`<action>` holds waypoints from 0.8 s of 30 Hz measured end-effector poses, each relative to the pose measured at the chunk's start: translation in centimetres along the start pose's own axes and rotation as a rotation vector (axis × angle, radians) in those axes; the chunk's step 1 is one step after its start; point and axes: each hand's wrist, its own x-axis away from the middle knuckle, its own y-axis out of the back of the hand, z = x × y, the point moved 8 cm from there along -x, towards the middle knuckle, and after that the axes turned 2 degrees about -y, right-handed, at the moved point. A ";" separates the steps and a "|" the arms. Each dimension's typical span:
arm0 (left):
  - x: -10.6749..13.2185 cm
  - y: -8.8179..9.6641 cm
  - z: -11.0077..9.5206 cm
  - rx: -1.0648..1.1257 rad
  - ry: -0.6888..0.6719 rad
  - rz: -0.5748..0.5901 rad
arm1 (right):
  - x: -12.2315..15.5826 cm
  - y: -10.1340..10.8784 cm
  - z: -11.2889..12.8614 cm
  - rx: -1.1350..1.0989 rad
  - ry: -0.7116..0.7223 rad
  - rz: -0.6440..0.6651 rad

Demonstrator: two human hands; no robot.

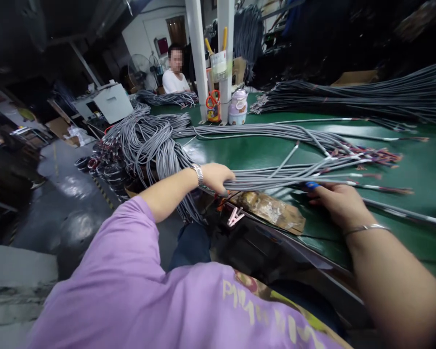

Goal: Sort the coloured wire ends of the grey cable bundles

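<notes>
Green table (247, 154), stretching across the right half of the view. Along its far right side, a long stack of dark cables (349, 99), cut ends toward the left. At the left end, a heap of gray cables (145, 138), looped, partly drooping over the edge. Near the table's front, right of the heap, a bundle of gray cables (261, 181), with reddish wire ends (385, 156) fanned out to the right. At the far side, two white posts (196, 53). At the front edge, just below the bundle, a brown wrapped scrap (276, 212). Right hand (337, 202), fingers bent, just beside the lower side of the bundle; grip on any cable impossible to tell. Left hand (215, 178), wrapped around the bundle near the heap. Beside the posts, a lilac cup (239, 107). On the right wrist, a thin bracelet (366, 228). Left of the scrap, a pink clip (235, 216). On one right fingertip, a blue covering (311, 185).
</notes>
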 end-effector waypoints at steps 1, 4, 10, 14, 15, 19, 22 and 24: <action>-0.8 -0.8 -1.3 0.028 -0.023 0.016 | 0.1 -0.2 -0.1 -0.047 -0.033 0.034; -2.7 -0.7 -2.9 0.087 -0.030 -0.049 | 0.5 -0.5 0.1 -0.204 -0.070 0.107; 0.1 3.3 -0.6 0.206 0.161 -0.438 | 2.7 -1.0 1.1 -0.437 -0.111 0.295; 4.1 1.6 0.0 0.275 0.339 -0.600 | 7.9 -3.1 3.9 -0.638 -0.134 0.566; 5.0 0.8 -0.1 0.277 0.364 -0.618 | 9.3 -3.9 5.0 -0.679 -0.124 0.617; 8.0 -2.1 -0.6 0.292 0.400 -0.696 | 12.3 -7.6 8.7 -0.821 -0.163 0.559; 10.7 -4.2 -1.3 0.259 0.360 -0.794 | 13.0 -9.8 10.5 -1.072 -0.208 0.396; 12.6 -6.2 -1.7 0.253 0.327 -0.826 | 13.9 -10.8 11.3 -1.212 -0.167 0.314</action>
